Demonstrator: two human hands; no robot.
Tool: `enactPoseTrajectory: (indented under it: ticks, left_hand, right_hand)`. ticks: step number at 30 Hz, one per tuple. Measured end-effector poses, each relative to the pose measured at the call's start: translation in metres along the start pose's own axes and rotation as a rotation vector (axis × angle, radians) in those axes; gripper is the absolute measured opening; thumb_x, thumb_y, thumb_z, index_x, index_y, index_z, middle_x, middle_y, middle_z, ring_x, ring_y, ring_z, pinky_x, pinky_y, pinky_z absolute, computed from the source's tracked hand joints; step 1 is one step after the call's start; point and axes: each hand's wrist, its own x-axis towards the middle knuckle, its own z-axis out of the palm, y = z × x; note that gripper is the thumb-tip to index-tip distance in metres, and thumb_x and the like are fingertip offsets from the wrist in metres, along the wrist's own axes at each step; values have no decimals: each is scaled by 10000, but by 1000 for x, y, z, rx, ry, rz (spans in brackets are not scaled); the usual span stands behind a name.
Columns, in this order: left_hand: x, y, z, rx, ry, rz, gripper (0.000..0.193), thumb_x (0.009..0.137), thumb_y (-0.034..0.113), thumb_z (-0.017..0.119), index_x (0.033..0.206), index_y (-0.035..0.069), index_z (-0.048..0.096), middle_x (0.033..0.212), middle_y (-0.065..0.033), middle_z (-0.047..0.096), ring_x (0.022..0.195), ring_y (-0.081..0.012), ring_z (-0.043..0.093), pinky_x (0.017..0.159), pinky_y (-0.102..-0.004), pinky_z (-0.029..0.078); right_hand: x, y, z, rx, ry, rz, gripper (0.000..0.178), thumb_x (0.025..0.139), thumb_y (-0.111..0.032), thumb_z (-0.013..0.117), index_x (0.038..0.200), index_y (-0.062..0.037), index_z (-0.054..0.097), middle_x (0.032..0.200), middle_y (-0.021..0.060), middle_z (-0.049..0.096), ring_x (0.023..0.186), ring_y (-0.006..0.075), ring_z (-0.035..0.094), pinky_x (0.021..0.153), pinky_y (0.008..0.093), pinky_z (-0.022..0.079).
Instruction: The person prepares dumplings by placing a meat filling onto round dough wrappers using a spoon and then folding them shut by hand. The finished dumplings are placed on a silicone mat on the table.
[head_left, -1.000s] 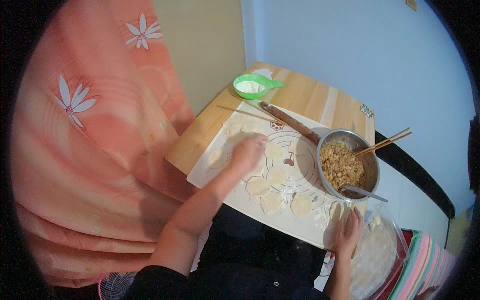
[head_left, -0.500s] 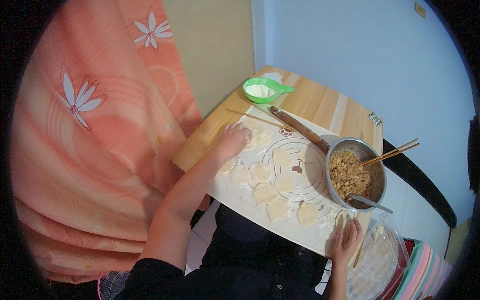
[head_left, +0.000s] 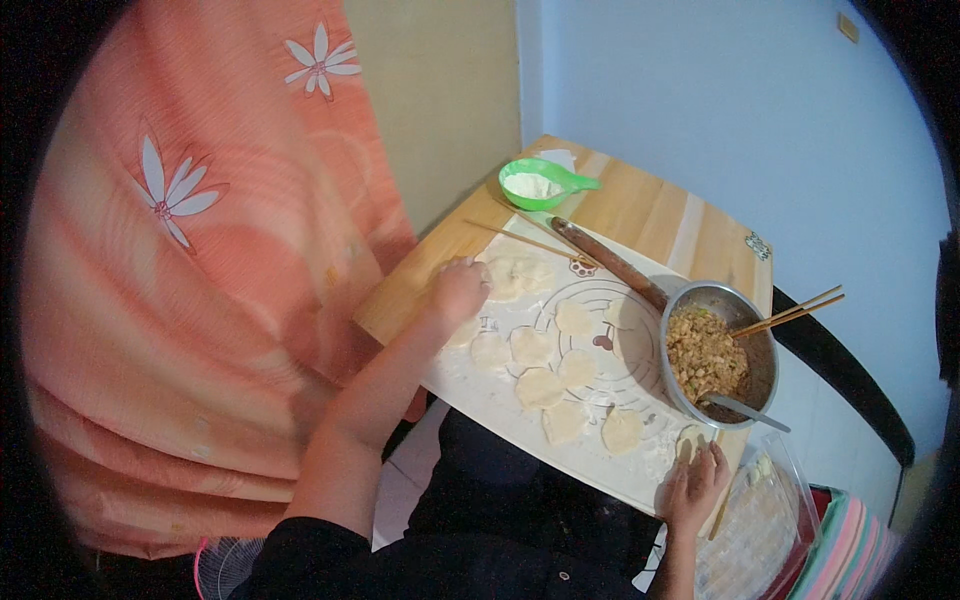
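My left hand (head_left: 463, 288) rests at the left side of a white dough mat (head_left: 490, 382), its fingers curled in; what they hold, if anything, is hidden. Just beside it lies a floury pile of dough wrappers (head_left: 520, 274). Several flat round wrappers are spread over the middle of the mat, among them a wrapper (head_left: 622, 430) closer to the near edge. At the mat's near right corner is my right hand (head_left: 695, 482), fingers apart and extended, next to a small pale dough piece (head_left: 692, 438) under the bowl's rim.
A steel bowl (head_left: 772, 385) of minced filling, with chopsticks (head_left: 790, 312) and a spoon (head_left: 745, 408), stands on the right. Behind lie a rolling pin (head_left: 610, 262) and a green scoop (head_left: 580, 183) of flour. A clear plastic tray (head_left: 750, 535) sits below the table's right side.
My left hand has drawn back slightly from the wrapper pile, its fingers more curled. The right hand stays at the corner. The whole view has shifted a little.
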Motion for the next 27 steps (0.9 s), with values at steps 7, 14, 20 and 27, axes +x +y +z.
enactPoseTrajectory:
  ticks: [7,14,20,27]
  left_hand:
    - [14,-3,28,-127,138,-62,158,786,180,584,804,25,607,811,-176,593,785,-320,570,703,-458,428]
    - [17,9,18,-40,-3,-219,221,776,231,657,954,100,639,969,-117,630,959,-293,589,863,-434,417]
    - [-4,24,6,-509,244,20,178,815,166,638,948,61,586,906,-113,622,863,-269,601,774,-391,458]
    - [-23,82,-14,-1046,-68,36,350,858,91,588,1194,65,497,902,-76,589,805,-136,561,709,-281,460]
  right_hand:
    - [-2,5,3,59,1,28,358,780,-17,604,1134,4,558,1242,230,469,1154,381,449,992,442,358]
    - [-1,6,3,42,6,9,257,800,-24,603,1049,29,574,1238,227,470,1158,378,450,987,440,364]
    - [-1,2,-1,17,-11,43,235,799,-31,611,1024,30,578,1224,230,488,1169,373,442,988,441,360]
    - [3,-5,-1,82,27,36,213,785,-33,629,989,23,604,1210,219,501,1146,369,451,963,438,373]
